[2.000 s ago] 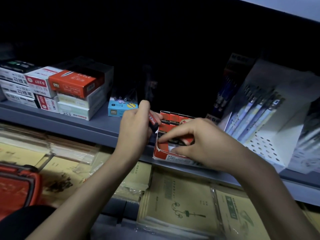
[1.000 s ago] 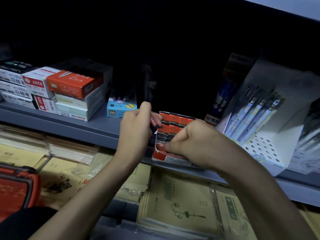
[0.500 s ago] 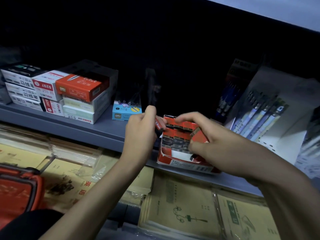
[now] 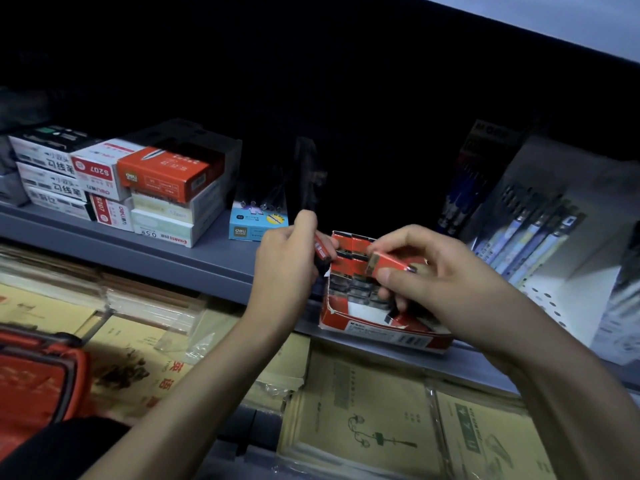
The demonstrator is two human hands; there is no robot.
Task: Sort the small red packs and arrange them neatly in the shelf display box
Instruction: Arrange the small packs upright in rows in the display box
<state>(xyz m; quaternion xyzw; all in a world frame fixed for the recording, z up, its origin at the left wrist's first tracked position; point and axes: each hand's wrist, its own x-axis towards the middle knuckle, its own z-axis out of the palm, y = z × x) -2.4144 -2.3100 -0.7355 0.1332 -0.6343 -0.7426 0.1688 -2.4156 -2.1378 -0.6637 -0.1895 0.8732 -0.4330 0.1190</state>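
A grey shelf (image 4: 214, 265) ran across a dark recess, its back lost in shadow. Below its near edge lay wrapped tan notebooks (image 4: 363, 410). On the shelf's right stood a white pen stand (image 4: 554, 265), on its left a stack of boxes (image 4: 156, 178) topped by an orange one, and at the near left corner sat a red basket (image 4: 34, 382).

Between stack and stand, at the shelf's near edge, sat the red display box (image 4: 374, 329) (its rim torn in places). Rows of packs (image 4: 349, 289) filled its far part.

The right hand (image 4: 450, 292) hovered over the box, thumb and fingers pinching a small red pack (image 4: 391, 263) held roughly level above the rows. The left hand (image 4: 287, 261), just beside the box's far left corner, was curled around another red pack (image 4: 321, 249).
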